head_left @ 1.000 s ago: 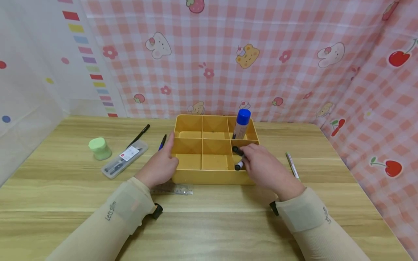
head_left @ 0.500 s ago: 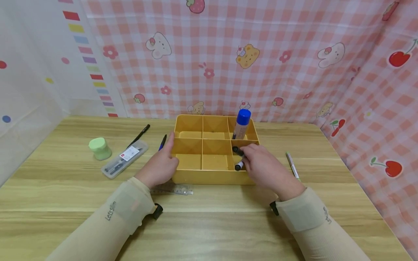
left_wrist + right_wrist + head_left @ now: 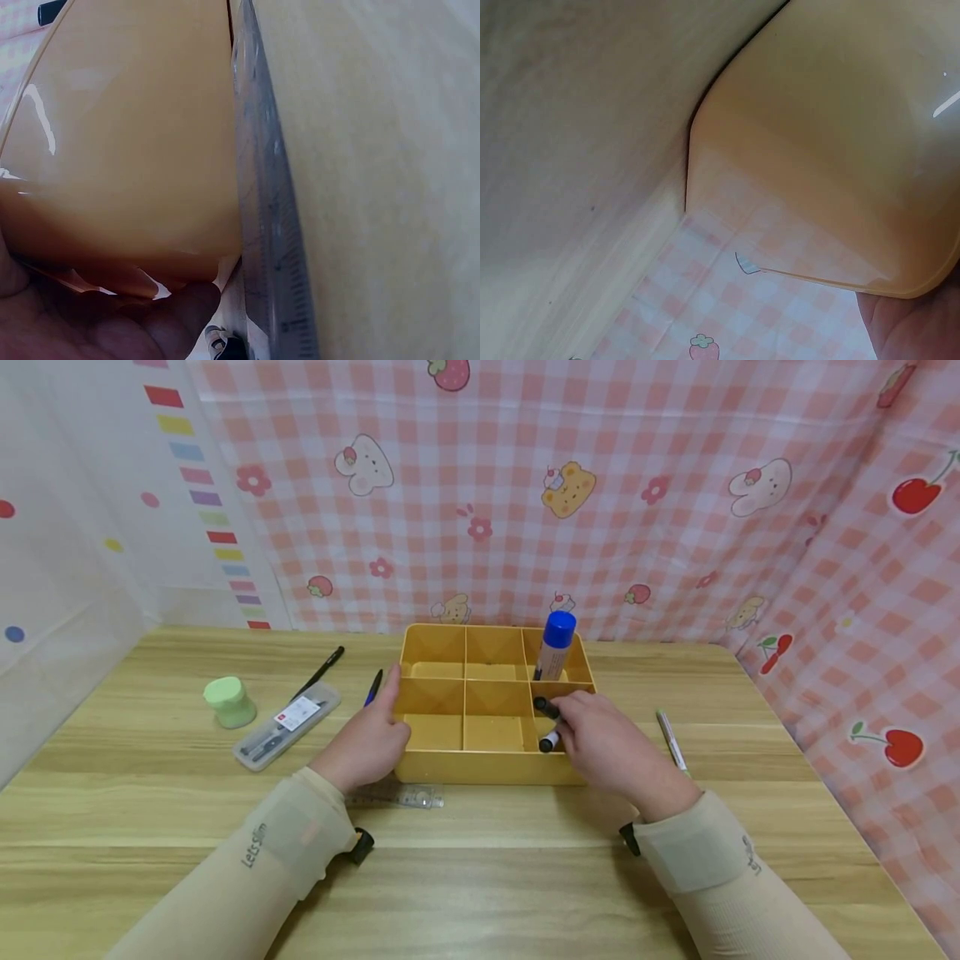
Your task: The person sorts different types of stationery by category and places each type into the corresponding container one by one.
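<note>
A yellow divided organizer box point(image 3: 491, 767) sits on the table between both hands. My left hand point(image 3: 365, 745) holds its left end, thumb over the rim; in the left wrist view its fingers point(image 3: 161, 330) lie along the outer wall. Over the front right compartment, my right hand point(image 3: 611, 745) grips a black-capped marker point(image 3: 547, 707) at its fingertips. A second marker point(image 3: 550, 741), white with a black end, shows just below, partly hidden by that hand. A glue stick point(image 3: 553, 652) with a blue cap stands in the back right compartment.
A clear ruler point(image 3: 416, 795) lies along the box's front. Left of it are a blue-black pen point(image 3: 373, 687), a clear case point(image 3: 287, 727) with a compass, a black pen point(image 3: 321, 668) and a green-lidded container point(image 3: 230, 702). A green-and-white pen point(image 3: 671, 742) lies to the right.
</note>
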Demonstrator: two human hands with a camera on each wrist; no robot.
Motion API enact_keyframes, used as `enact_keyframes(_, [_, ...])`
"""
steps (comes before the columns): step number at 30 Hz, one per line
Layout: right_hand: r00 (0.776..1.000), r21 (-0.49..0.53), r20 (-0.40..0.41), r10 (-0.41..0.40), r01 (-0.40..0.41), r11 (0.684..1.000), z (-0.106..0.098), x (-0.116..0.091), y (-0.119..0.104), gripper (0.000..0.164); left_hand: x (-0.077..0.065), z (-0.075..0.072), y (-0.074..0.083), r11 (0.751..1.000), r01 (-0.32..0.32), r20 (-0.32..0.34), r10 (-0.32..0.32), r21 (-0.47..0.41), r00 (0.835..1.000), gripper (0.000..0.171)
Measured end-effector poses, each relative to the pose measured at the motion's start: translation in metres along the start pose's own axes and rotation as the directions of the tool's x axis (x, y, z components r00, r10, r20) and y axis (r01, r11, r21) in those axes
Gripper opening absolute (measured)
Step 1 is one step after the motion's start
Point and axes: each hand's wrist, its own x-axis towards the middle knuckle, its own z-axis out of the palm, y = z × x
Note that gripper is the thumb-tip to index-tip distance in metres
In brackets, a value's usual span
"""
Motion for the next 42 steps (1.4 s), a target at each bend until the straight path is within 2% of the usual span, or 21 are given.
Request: enact_keyframes(42, [0.999,0.007,0.019,0.026,-0.026,1.0,0.001,0.0005,0.0009,0.035,-0.001,-0.0004,0.0008,1.0,0.013,0.01,-0.013,-0.002,1.0,0.084])
